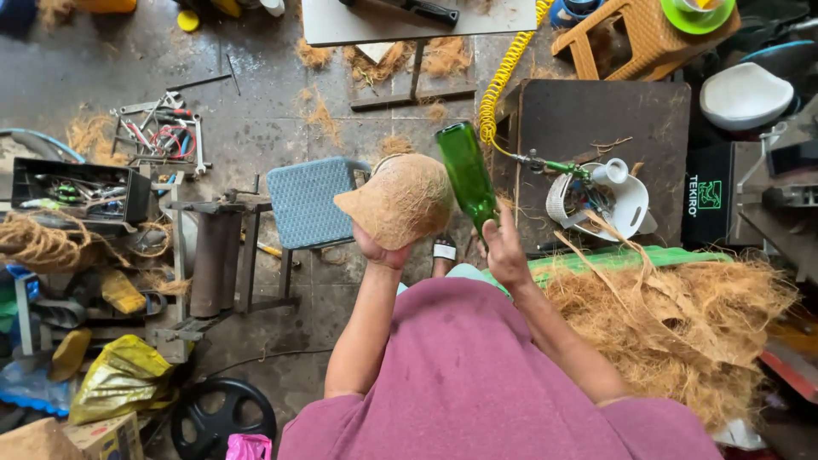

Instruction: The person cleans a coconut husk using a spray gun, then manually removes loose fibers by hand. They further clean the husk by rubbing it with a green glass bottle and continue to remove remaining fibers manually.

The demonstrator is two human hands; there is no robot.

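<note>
My left hand point(381, 250) grips from below a brown cap shaped from coconut fibre point(399, 199), held up in front of my chest. Beside it, my right hand point(503, 251) grasps a green glass bottle point(467, 173) by its lower end, so the bottle tilts up and to the left. The bottle's side rests close against the right edge of the fibre cap. Between my forearms, far below, a foot in a sandal point(443, 250) shows on the concrete floor.
A blue woven stool point(305, 201) and a metal roller stand point(218, 247) are to the left. A dark table point(596, 119) with a white basket point(613, 200) and yellow coiled hose point(503, 72) is ahead right. Coconut fibre point(682, 324) is heaped at right. Tools point(162, 132) lie on the floor.
</note>
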